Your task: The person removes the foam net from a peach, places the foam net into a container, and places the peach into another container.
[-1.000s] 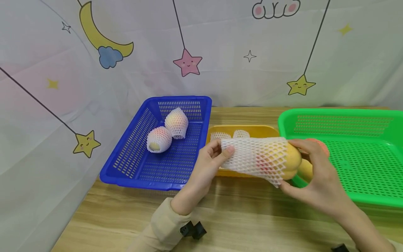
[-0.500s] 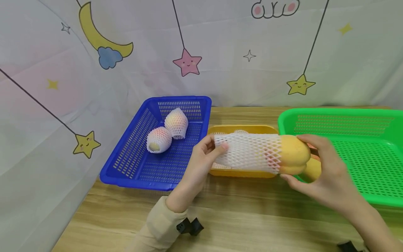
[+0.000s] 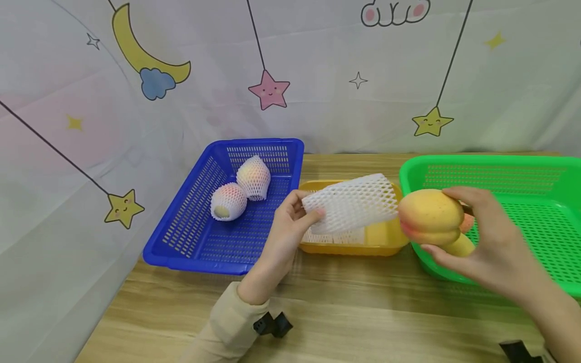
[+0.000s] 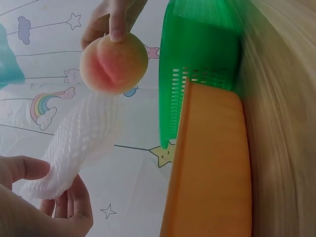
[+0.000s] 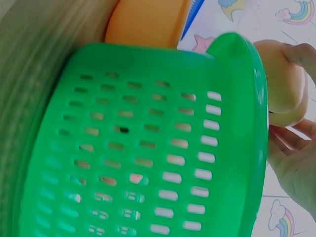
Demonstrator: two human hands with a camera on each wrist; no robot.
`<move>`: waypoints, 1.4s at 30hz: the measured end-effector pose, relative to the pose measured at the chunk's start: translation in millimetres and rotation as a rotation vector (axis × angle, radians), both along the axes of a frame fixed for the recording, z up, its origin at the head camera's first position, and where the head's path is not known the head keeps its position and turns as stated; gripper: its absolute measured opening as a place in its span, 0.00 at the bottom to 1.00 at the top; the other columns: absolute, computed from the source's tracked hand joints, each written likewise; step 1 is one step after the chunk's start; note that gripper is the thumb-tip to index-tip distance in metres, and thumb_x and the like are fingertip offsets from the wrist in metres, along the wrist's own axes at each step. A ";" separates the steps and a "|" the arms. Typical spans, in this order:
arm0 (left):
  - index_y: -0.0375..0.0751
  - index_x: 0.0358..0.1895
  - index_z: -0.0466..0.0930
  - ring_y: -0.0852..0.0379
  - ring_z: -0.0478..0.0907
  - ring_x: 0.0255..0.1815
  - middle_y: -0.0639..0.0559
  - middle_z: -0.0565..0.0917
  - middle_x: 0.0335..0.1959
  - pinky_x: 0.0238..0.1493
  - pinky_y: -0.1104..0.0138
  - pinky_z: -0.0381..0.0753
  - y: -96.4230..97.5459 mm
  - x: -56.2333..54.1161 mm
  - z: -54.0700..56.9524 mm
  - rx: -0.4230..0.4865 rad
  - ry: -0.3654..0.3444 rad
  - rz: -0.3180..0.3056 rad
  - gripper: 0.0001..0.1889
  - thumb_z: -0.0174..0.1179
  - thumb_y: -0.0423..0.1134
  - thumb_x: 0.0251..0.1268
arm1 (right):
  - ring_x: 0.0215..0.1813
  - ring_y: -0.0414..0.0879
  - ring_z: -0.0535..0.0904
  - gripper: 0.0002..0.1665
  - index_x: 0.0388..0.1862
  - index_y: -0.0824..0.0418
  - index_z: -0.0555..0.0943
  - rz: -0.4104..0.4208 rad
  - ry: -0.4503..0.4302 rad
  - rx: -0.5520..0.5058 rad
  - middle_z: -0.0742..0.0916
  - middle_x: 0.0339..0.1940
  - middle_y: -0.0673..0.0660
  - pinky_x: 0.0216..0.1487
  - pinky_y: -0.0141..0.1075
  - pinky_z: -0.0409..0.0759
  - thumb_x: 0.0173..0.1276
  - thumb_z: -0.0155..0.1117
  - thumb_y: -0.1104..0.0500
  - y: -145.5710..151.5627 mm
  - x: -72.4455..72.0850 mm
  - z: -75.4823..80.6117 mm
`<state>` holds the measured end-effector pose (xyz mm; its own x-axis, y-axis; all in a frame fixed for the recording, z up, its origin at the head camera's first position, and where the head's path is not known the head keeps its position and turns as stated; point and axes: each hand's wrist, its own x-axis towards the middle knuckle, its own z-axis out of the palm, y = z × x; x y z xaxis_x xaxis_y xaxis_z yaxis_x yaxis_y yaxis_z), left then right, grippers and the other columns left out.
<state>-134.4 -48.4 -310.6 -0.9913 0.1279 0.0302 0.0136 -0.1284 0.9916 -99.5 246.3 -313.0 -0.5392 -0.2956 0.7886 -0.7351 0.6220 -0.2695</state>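
My left hand pinches one end of a white foam net sleeve over the orange tray. The sleeve hangs slack and tilts up to the right, with no fruit inside. In my right hand is a yellow peach with a pink blush, gripped from the right between thumb and fingers by the green basket's left rim. Peach and sleeve are close together in the head view, and in the left wrist view the peach sits just above the sleeve's far end.
A blue basket on the left holds two net-wrapped fruits. More white net sleeves lie in the orange tray. The green basket at right contains a yellow fruit and an orange-pink one, partly hidden.
The peach has come out of the foam net sleeve as my right hand drew it rightward. My left hand moved slightly left, still holding the sleeve, whose free end now points up.
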 end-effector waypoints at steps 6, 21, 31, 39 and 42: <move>0.41 0.39 0.70 0.62 0.76 0.39 0.53 0.77 0.38 0.40 0.70 0.76 3.1 0.0 -3.7 -0.010 0.004 0.002 0.11 0.60 0.27 0.57 | 0.47 0.35 0.67 0.55 0.55 0.74 0.72 -0.097 -0.060 0.090 0.79 0.48 0.64 0.50 0.15 0.59 0.53 0.56 0.25 10.0 1.7 0.0; 0.33 0.36 0.68 0.62 0.69 0.38 0.52 0.71 0.35 0.38 0.72 0.74 28.6 0.1 -15.6 -0.207 0.220 0.021 0.11 0.62 0.27 0.54 | 0.48 0.44 0.70 0.53 0.57 0.67 0.71 -0.201 -0.230 0.235 0.79 0.48 0.57 0.46 0.18 0.61 0.28 0.82 0.53 29.9 5.3 4.8; 0.36 0.30 0.67 0.59 0.71 0.37 0.47 0.71 0.33 0.35 0.68 0.75 50.1 -2.2 -21.9 -0.342 0.415 -0.011 0.11 0.62 0.25 0.50 | 0.47 0.35 0.65 0.51 0.55 0.65 0.72 -0.252 -0.278 0.238 0.79 0.46 0.56 0.40 0.23 0.63 0.27 0.83 0.56 39.3 7.6 5.6; 0.39 0.28 0.66 0.61 0.68 0.35 0.48 0.70 0.31 0.33 0.69 0.76 66.5 -3.8 -25.4 -0.453 0.511 -0.026 0.14 0.62 0.23 0.45 | 0.46 0.24 0.61 0.52 0.53 0.68 0.72 -0.236 -0.251 0.211 0.79 0.41 0.57 0.43 0.16 0.60 0.22 0.84 0.58 49.3 5.4 4.8; 0.40 0.27 0.65 0.60 0.68 0.34 0.50 0.69 0.30 0.32 0.76 0.71 72.0 -6.5 -25.9 -0.506 0.546 -0.015 0.14 0.62 0.23 0.44 | 0.46 0.24 0.61 0.53 0.53 0.68 0.73 -0.247 -0.254 0.209 0.80 0.42 0.59 0.42 0.17 0.60 0.22 0.84 0.56 53.6 5.3 5.1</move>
